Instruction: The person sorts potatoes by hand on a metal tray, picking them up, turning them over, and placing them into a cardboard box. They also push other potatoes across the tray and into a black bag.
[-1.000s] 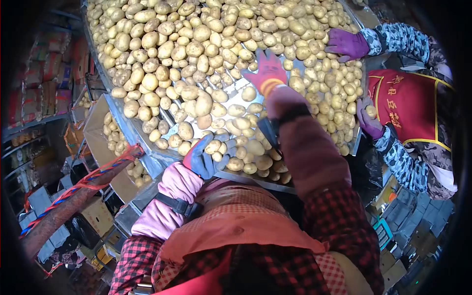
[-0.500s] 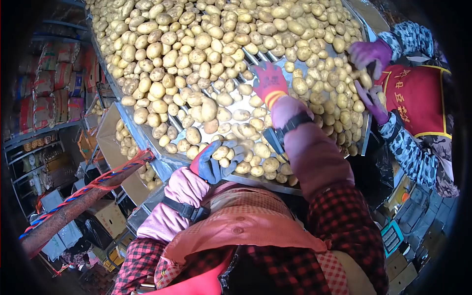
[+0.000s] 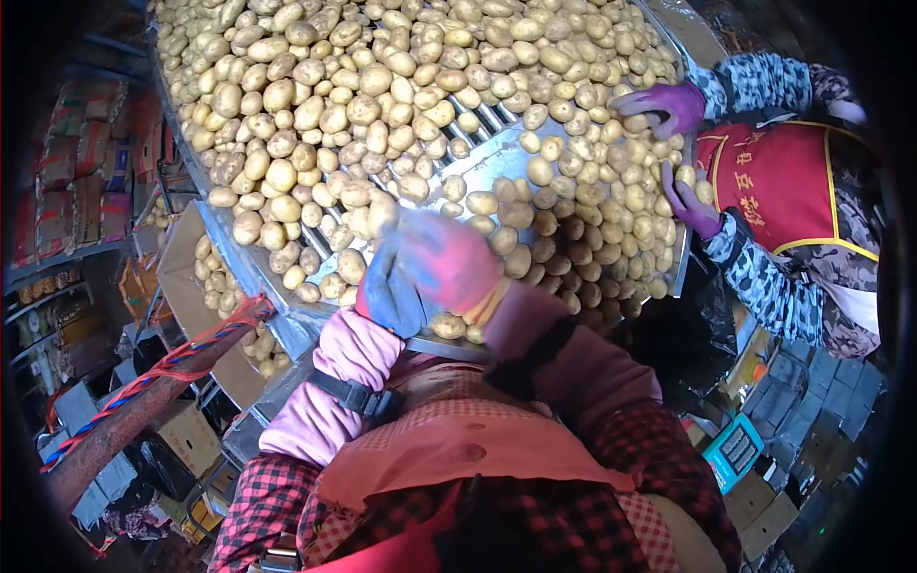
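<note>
My left hand (image 3: 390,294), in a blue and red work glove, is by the near edge of the sorting table (image 3: 497,164) with its fingers curled. What lies inside them is hidden. My right hand (image 3: 447,263), in a pink glove with a yellow cuff, is smeared by motion and presses up against the left hand, partly covering it. Its fingers do not show clearly. Potatoes (image 3: 334,119) lie heaped beyond both hands. A few small potatoes (image 3: 447,327) sit just below them at the table's near edge.
At the right, a co-worker's two purple-gloved hands (image 3: 669,107) touch potatoes. Metal rollers (image 3: 485,116) show between the potatoes. A rusty pole (image 3: 153,406) wrapped in coloured cord juts in at left, beside a cardboard box (image 3: 202,272). A teal scale (image 3: 734,453) stands low at right.
My right hand has come back from the middle of the table to my left hand. More bare metal shows there. The co-worker's upper hand has moved left onto the potatoes.
</note>
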`<state>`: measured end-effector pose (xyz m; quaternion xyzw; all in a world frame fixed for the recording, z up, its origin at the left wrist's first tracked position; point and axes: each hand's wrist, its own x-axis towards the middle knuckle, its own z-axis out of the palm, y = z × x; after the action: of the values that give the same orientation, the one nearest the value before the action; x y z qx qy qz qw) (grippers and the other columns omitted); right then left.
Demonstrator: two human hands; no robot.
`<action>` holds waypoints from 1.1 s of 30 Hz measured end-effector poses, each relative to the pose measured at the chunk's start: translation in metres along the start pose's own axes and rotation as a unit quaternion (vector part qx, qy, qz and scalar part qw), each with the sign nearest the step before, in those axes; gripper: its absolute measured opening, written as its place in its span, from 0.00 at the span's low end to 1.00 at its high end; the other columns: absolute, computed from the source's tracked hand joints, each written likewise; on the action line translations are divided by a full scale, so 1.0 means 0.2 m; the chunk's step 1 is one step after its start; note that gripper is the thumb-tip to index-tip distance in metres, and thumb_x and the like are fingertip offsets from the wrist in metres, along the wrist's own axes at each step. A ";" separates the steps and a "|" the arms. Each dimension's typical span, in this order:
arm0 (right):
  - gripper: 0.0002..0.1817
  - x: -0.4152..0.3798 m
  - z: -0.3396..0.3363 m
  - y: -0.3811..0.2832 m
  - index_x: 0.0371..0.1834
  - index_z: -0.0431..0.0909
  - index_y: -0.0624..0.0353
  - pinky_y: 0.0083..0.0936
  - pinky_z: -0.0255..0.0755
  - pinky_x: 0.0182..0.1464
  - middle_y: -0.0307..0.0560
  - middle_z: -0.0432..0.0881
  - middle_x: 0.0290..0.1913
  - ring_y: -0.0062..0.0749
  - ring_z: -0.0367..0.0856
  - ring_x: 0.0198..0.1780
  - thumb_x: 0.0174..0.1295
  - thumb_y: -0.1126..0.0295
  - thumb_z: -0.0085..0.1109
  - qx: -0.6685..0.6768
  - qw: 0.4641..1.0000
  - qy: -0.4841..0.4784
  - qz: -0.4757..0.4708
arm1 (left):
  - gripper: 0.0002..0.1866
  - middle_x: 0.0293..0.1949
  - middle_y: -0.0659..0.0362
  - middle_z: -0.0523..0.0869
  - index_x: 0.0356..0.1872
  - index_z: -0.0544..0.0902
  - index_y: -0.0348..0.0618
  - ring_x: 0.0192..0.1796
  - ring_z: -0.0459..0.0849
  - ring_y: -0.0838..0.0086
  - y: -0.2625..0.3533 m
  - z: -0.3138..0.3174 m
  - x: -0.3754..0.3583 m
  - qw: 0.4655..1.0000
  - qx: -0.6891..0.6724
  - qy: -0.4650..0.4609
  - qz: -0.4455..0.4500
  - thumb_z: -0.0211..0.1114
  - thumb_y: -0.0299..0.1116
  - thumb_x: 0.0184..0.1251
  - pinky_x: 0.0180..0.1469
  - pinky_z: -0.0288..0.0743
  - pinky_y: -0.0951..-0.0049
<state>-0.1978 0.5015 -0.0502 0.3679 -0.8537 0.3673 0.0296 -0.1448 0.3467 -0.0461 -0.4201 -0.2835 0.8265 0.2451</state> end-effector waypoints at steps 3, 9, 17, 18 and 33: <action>0.26 -0.05 -0.03 -0.11 0.58 0.78 0.47 0.37 0.76 0.56 0.46 0.67 0.70 0.43 0.78 0.57 0.54 0.59 0.66 -0.049 0.988 -0.125 -0.081 | 0.29 0.64 0.48 0.75 0.72 0.65 0.44 0.63 0.76 0.55 0.12 -0.07 0.03 0.975 0.204 -0.050 0.073 0.45 0.51 0.78 0.62 0.74 0.54; 0.20 -0.02 -0.22 0.37 0.55 0.80 0.44 0.38 0.79 0.51 0.51 0.82 0.54 0.42 0.83 0.54 0.59 0.59 0.63 0.017 0.996 0.036 -0.084 | 0.36 0.75 0.47 0.61 0.74 0.61 0.46 0.71 0.65 0.47 0.03 -0.01 0.03 0.946 0.264 -0.156 0.108 0.44 0.59 0.74 0.70 0.60 0.38; 0.29 0.25 -0.33 0.80 0.58 0.79 0.45 0.40 0.72 0.60 0.49 0.82 0.58 0.44 0.82 0.57 0.59 0.41 0.60 -0.309 0.843 -0.236 0.370 | 0.35 0.72 0.44 0.66 0.75 0.62 0.55 0.70 0.67 0.42 -0.02 0.03 -0.06 0.939 0.296 -0.131 0.119 0.43 0.61 0.74 0.67 0.63 0.36; 0.29 0.25 -0.34 0.78 0.59 0.79 0.45 0.40 0.73 0.60 0.49 0.82 0.58 0.43 0.82 0.56 0.59 0.42 0.60 -0.262 0.866 -0.217 0.366 | 0.35 0.72 0.44 0.66 0.75 0.62 0.55 0.70 0.67 0.43 -0.01 0.01 -0.07 0.933 0.308 -0.130 0.132 0.43 0.61 0.74 0.68 0.62 0.35; 0.29 0.11 -0.01 -0.04 0.62 0.76 0.53 0.41 0.74 0.55 0.52 0.81 0.52 0.46 0.80 0.53 0.54 0.66 0.64 0.088 0.996 -0.016 -0.005 | 0.30 0.64 0.51 0.75 0.71 0.67 0.43 0.65 0.75 0.55 0.03 -0.09 -0.01 0.925 0.311 -0.096 0.198 0.46 0.53 0.77 0.70 0.66 0.50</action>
<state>-0.2091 0.4874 -0.0371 0.3793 -0.8165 0.4350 -0.0153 -0.1292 0.3466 -0.0578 -0.2888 0.0546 0.9412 0.1669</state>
